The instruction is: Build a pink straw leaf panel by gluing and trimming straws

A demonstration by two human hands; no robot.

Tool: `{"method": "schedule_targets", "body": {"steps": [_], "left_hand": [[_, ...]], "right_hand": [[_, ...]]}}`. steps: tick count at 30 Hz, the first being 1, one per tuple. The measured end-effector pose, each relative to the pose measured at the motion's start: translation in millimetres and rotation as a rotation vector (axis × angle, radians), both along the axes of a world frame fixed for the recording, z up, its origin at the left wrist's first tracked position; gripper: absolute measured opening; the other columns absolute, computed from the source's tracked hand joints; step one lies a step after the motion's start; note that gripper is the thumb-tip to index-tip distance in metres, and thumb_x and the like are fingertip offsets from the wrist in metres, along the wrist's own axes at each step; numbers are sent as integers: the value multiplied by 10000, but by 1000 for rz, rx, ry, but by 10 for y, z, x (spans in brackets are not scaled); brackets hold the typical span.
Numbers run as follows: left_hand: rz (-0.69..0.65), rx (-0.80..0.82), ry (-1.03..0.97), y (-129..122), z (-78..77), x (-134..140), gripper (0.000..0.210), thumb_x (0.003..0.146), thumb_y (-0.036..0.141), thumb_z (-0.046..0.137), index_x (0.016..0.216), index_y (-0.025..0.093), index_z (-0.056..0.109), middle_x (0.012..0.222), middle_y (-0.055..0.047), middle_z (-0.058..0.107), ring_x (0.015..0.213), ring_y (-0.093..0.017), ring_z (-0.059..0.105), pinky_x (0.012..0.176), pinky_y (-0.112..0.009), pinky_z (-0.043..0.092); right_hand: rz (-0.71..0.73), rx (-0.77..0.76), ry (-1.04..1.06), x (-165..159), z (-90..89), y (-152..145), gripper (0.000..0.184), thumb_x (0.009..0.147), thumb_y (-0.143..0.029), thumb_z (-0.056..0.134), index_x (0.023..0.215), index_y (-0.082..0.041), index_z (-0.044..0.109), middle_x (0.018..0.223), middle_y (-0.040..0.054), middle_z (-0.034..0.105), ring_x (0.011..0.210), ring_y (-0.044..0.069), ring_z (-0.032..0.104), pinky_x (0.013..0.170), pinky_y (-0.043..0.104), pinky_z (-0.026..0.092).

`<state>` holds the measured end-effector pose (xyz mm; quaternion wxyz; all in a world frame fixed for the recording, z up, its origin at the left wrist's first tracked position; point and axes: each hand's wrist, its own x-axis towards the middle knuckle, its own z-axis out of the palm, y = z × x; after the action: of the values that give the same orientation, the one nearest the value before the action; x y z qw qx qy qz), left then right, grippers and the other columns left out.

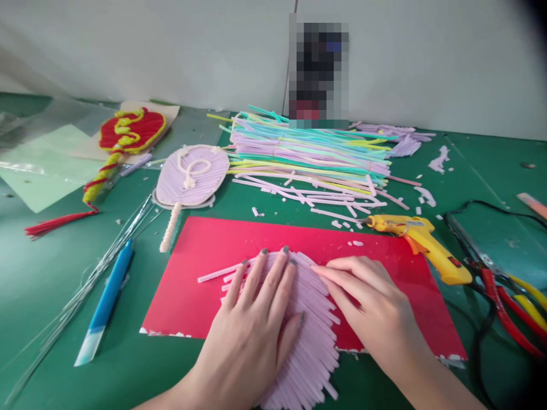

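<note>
A panel of lilac chenille stems (pixel 314 341), laid side by side with uneven ends, lies partly on a red sheet (pixel 205 245) and reaches toward me past its near edge. My left hand (pixel 256 316) rests flat across the panel's left part with fingers spread, hiding what is under it. At the panel's upper right edge, the thumb and fingers of my right hand (pixel 367 299) pinch the end of a lilac chenille stem (pixel 311 264). One longer stem (pixel 217 272) sticks out to the left of my left fingers.
Behind lie a bundle of coloured chenille stems (pixel 299 145), a lilac fan (pixel 192 173) and a red-yellow fan (pixel 132 134). A yellow glue gun (pixel 423 242) and red-handled cutting tools (pixel 499 302) sit at right. Thin wires (pixel 94 273) and a blue stick-like object (pixel 109 299) are at left.
</note>
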<state>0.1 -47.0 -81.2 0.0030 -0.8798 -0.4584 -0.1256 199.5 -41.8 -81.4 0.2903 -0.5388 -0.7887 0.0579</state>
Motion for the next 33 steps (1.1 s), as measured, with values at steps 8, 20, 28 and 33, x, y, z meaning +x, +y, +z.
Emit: {"method": "schedule_targets", "body": {"steps": [8, 20, 28, 33], "left_hand": [[-14, -15, -16, 12, -1, 7, 487, 938, 378, 391, 1365, 161, 476, 1443, -68, 464, 1323, -264, 419, 1114, -427, 307], [-72, 2, 35, 32, 10, -13, 521, 914, 338, 429, 1373, 90, 437, 1454, -116, 434, 1321, -284, 426, 1052, -458, 397], [-59, -39, -5, 34, -14, -9, 536, 908, 343, 439, 1389, 107, 417, 1457, -118, 431, 1337, -290, 406, 1054, -463, 409], [-57, -45, -9, 39, -2, -8, 530, 903, 335, 444, 1380, 104, 429, 1446, -114, 447, 1334, -284, 410, 1060, -453, 407]], "right_hand": [[-2, 7, -7, -5, 13, 3, 194, 899, -141, 549, 994, -202, 706, 859, 53, 677, 788, 160, 620, 771, 307, 485], [17, 0, -30, -12, 19, -3, 230, 906, -141, 544, 1067, -199, 698, 857, 50, 674, 786, 156, 604, 786, 308, 461], [31, 2, -60, -8, 22, -2, 234, 903, -126, 533, 1042, -198, 707, 835, 48, 666, 756, 152, 594, 765, 304, 446], [30, 13, -56, -18, 27, -2, 228, 909, -127, 521, 1016, -193, 712, 827, 48, 663, 748, 148, 585, 762, 302, 444]]}}
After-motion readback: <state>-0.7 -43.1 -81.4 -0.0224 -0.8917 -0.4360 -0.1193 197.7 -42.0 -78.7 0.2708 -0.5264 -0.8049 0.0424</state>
